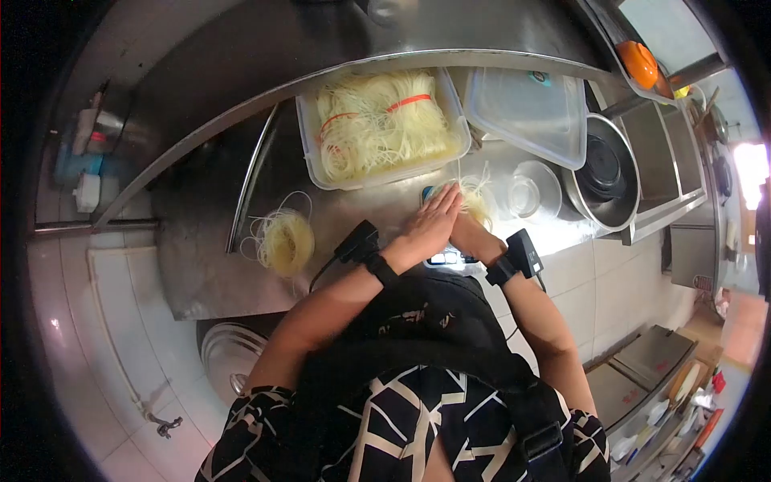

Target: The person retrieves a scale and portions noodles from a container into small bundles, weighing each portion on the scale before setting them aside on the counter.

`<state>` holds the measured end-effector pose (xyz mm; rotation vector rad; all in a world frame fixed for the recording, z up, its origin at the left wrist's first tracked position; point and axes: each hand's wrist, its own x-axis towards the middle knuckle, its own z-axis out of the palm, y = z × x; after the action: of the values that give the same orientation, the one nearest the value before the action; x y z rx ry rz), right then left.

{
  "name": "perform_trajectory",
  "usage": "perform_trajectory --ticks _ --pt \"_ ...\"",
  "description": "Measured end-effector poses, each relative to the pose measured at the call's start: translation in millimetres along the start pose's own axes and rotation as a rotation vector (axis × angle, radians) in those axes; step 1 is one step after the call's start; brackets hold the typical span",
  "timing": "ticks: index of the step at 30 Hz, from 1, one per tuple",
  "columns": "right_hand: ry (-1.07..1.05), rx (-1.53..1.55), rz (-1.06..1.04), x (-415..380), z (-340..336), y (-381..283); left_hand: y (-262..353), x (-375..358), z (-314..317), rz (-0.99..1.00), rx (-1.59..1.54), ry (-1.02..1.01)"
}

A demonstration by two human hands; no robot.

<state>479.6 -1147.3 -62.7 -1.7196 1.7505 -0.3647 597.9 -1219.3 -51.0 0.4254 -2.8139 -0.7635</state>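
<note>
My left hand (430, 226) lies across the front of my right hand (474, 238), its fingers stretched out and held together. The right hand's fingers are mostly hidden behind the left. Pale thin noodles (480, 202) spread out just beyond both hands, seemingly in a container, though its rim is covered. Beneath the hands shows part of a device with a lit panel (450, 257), perhaps a scale. Farther left, a clear cup of noodles (289, 243) stands on the steel counter (201, 277), strands hanging over its rim.
Behind the hands sits a clear plastic tub (328, 178) of noodle bundles with red ties. To its right are a clear lid (526, 112), an empty clear bowl (533, 191) and a steel basin (628, 173) with a black thing inside. A steel shelf edge (385, 60) runs overhead.
</note>
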Motion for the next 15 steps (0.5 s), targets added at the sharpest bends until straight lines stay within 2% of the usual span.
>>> perform_trajectory --ticks 4,5,8,9,11,15 --pt "-0.051 0.054 -0.083 -20.4 -40.0 -4.0 -9.2 8.2 13.3 -0.086 0.040 -0.096" --pt "0.060 0.131 -0.098 -31.3 -56.9 -16.7 -10.6 7.9 15.4 -0.119 0.028 -0.105" --pt "0.238 0.190 0.155 -44.2 -85.9 -18.3 -13.3 9.8 24.8 -0.103 0.123 -0.078" --pt "0.236 0.191 0.156 -44.9 -86.6 -11.1 -7.8 10.4 14.5 -0.104 0.121 -0.079" --pt "0.411 0.002 0.312 -39.8 -82.2 5.6 2.2 9.7 -10.1 -0.067 0.147 -0.124" --pt "0.434 0.076 0.334 -13.9 -67.6 12.8 10.3 8.6 -38.8 -0.004 0.087 -0.055"
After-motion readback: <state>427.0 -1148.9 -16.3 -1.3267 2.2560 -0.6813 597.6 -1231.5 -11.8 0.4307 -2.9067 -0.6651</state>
